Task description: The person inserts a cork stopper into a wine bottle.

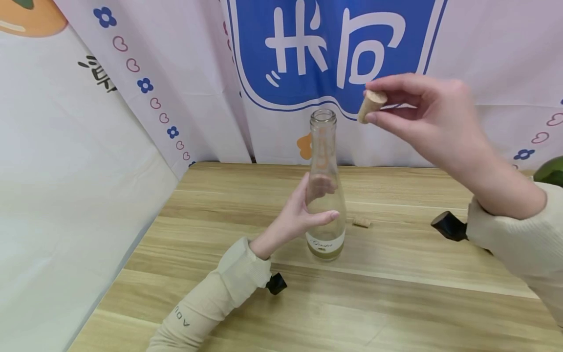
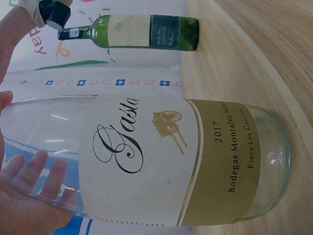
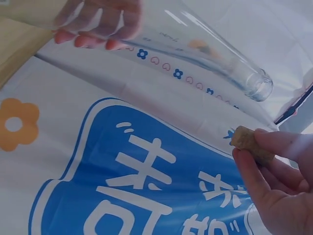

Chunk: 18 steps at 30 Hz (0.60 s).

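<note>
A clear glass wine bottle (image 1: 326,205) stands upright on the table, its mouth uncovered. Its white and gold label (image 2: 146,161) fills much of the left wrist view. My left hand (image 1: 303,210) holds the bottle round its body, thumb on the near side and fingers behind the glass. Between thumb and fingertips, my right hand (image 1: 435,112) pinches a cork (image 1: 372,105). That cork is up in the air, to the right of the bottle's mouth and apart from it. In the right wrist view the cork (image 3: 249,142) is below the bottle's mouth (image 3: 261,85).
A second cork (image 1: 361,222) lies on the wooden table (image 1: 396,313), just right of the bottle. A green wine bottle (image 2: 129,32) with a pale label stands farther off on the right. A printed curtain (image 1: 189,73) hangs behind the table's far edge.
</note>
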{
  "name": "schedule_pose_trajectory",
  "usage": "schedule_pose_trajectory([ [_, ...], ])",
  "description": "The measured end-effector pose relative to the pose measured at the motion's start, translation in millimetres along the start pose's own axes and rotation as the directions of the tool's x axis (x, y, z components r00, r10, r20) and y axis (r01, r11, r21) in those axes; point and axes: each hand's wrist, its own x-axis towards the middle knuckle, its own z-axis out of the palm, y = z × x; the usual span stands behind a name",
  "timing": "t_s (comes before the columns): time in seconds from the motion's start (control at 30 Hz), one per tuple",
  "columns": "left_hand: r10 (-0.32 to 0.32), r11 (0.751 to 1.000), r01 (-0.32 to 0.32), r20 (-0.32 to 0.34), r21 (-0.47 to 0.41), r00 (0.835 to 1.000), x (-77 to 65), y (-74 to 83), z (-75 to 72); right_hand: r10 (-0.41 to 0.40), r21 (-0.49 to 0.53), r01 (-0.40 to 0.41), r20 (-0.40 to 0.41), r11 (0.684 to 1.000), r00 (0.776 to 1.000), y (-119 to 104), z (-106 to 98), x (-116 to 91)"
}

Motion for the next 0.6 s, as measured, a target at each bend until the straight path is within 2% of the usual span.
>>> schedule_pose_trajectory([
  [0.1,0.001,1.000,-0.001,0.001,0.002,1.000,-0.2,-0.2,0.0,-0.043,0.008,0.043,-0.029,0.999,0.999,-8.7,0.5,3.4],
  [0.17,0.002,1.000,-0.002,0.003,0.002,1.000,-0.3,-0.2,0.0,-0.102,0.018,0.102,-0.042,0.995,0.994,-18.4,1.4,5.3],
  [0.33,0.007,1.000,-0.007,0.003,-0.001,1.000,0.0,-0.4,-0.5,-0.240,0.112,0.247,-0.077,0.962,0.968,-37.2,6.5,10.3],
  [0.47,0.012,1.000,-0.012,0.003,-0.004,1.000,0.2,-0.4,-0.5,-0.273,0.145,0.283,-0.085,0.948,0.958,-44.8,11.6,13.3],
  [0.6,0.013,1.000,-0.013,0.004,-0.013,1.000,0.2,-0.4,-0.2,-0.270,0.144,0.277,-0.065,0.950,0.961,-48.7,17.3,14.7],
])
